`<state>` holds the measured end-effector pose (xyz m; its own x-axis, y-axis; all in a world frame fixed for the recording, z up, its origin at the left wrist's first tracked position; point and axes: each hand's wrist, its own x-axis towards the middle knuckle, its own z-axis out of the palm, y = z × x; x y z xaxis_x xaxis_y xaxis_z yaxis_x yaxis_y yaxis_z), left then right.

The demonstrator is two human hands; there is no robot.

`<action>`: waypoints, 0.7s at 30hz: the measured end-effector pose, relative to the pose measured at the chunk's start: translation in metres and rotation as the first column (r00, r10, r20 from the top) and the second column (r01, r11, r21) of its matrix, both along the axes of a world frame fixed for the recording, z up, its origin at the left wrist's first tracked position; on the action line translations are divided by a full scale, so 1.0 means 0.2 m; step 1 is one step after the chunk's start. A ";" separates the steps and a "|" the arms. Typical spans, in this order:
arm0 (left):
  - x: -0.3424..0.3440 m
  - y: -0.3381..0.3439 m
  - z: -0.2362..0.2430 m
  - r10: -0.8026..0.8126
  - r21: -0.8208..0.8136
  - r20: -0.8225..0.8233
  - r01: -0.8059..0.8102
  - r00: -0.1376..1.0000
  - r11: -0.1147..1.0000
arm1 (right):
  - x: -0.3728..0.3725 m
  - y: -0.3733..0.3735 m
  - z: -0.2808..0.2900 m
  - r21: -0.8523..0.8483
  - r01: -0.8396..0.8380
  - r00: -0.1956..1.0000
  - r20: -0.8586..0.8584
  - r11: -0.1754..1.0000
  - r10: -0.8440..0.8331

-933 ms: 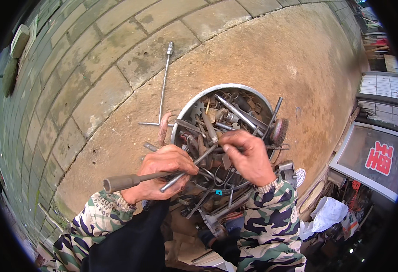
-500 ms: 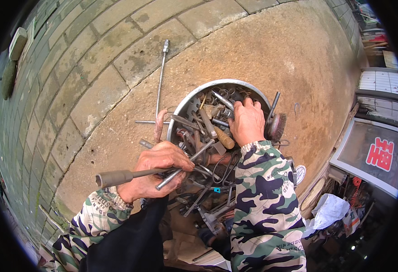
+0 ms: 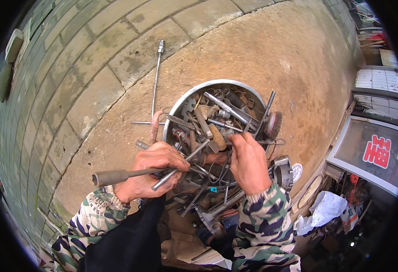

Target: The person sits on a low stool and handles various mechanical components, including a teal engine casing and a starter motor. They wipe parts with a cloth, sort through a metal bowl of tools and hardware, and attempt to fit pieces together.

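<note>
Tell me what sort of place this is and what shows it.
Probably an outdoor repair spot, perhaps by a roadside: a round tub crammed with worn tools, a T-shaped wrench lying on the ground nearby, and weathered paving slabs alongside.

Matt metal wrench [image 3: 117, 176]; rough concrete [image 3: 262, 54]

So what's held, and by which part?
Left hand: socket wrench, by the end away from its socket, where a bar crosses. Right hand: can't tell.
</note>
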<state>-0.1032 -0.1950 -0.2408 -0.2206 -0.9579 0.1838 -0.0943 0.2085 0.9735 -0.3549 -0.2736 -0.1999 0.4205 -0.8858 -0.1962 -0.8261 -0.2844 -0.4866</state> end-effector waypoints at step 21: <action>-0.03 0.09 -0.04 0.133 0.220 -0.079 -0.113 0.988 0.969 | -0.29 0.37 -0.19 0.111 0.531 0.840 0.064 0.840 -0.539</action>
